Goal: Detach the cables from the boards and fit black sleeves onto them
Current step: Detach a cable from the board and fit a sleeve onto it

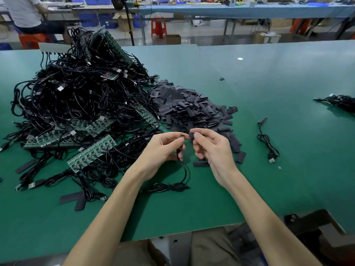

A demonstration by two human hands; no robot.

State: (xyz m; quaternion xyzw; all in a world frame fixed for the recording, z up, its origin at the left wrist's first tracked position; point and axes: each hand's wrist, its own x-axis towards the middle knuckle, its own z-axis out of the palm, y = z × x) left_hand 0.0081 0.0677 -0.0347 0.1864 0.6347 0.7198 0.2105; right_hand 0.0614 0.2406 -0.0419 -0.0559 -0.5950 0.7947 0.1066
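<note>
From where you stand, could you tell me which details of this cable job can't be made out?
- Head view: whether the black sleeve has started onto the cable end; the right hand fingertips cover it.
- Left hand hides its grip on the cable.
- Boards deep in the cable pile: buried, uncountable.

Electronics assembly workshop: long workbenches [249, 10], parts bins [98, 1].

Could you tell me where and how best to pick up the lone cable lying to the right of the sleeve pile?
I would grip the lone cable at its bunched middle loops, coming straight down from above. It lies flat on the green table with clear space around it, and the loops give more to pinch than the flat USB plug.
</note>
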